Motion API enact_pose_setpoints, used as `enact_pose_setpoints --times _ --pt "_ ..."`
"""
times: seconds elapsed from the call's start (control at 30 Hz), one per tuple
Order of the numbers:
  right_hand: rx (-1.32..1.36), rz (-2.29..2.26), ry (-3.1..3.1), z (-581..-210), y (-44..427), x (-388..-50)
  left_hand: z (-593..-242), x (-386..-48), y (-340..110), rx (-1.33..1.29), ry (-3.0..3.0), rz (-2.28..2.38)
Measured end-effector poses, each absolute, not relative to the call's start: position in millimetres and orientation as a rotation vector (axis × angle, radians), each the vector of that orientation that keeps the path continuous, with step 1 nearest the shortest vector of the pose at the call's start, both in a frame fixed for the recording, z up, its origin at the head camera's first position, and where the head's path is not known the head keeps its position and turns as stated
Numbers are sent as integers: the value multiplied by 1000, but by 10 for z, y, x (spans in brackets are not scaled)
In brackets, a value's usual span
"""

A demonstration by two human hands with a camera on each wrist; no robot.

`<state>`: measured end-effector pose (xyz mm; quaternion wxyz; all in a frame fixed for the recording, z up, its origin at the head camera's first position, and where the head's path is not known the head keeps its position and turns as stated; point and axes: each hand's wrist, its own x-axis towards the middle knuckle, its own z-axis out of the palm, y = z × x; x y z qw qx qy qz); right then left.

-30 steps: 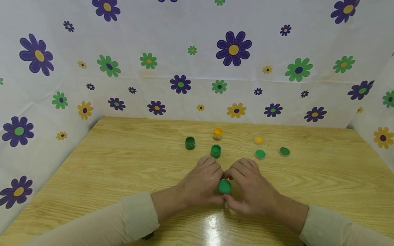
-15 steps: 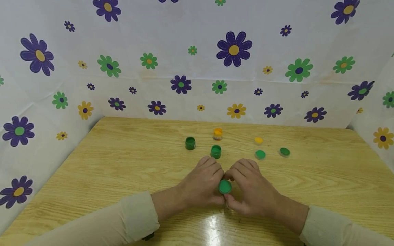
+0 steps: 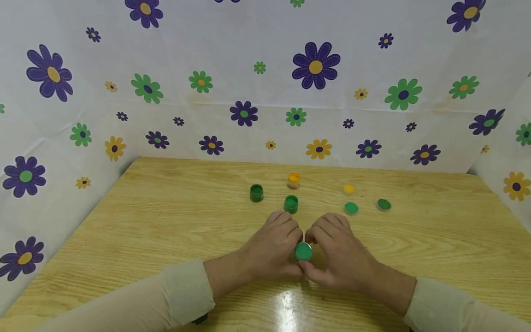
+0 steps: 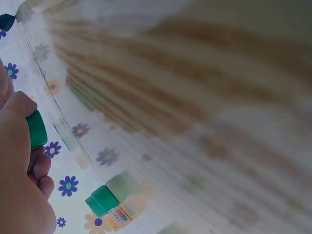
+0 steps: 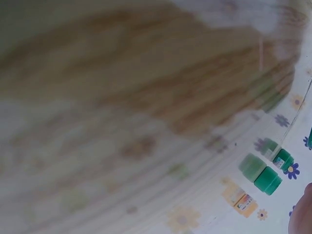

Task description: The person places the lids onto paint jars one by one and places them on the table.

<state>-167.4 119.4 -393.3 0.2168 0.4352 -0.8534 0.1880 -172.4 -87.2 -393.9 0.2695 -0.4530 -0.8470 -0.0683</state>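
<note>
A small green paint jar [image 3: 303, 251] stands between the two hands near the middle of the table, its light green lid facing up. My left hand [image 3: 271, 246] grips the jar from the left; the left wrist view has the same jar [image 4: 37, 129] against the left hand [image 4: 19, 156]. From the right, my right hand [image 3: 338, 253] has its thumb at the lid's near edge and a bent index finger by the far edge, with a thin pale rim showing there. Only a sliver of the right hand [image 5: 301, 212] enters the right wrist view.
Uncovered jars stand beyond the hands: dark green [image 3: 256, 193], green [image 3: 291, 204] and yellow [image 3: 293, 181]. To their right lie a yellow lid [image 3: 349, 189], a light green lid [image 3: 351, 209] and a dark green lid [image 3: 384, 205]. A flowered cloth [image 3: 257, 92] hangs behind the wooden table [image 3: 166, 207].
My right index finger has shifted slightly away from the lid's far edge, and the right thumb slightly left along its near edge. The left hand and the other jars and lids stay put.
</note>
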Motion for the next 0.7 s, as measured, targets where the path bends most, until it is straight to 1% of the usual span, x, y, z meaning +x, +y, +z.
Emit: enact_pose_setpoints --times 0.47,0.7 --pt "1179 538 -2401 -3931 1200 -1674 -3930 -1718 -865 -1222 -2289 -166" --pt "1255 573 -2379 -3927 1207 -1686 -3936 -1720 -858 -1210 -2283 -186"
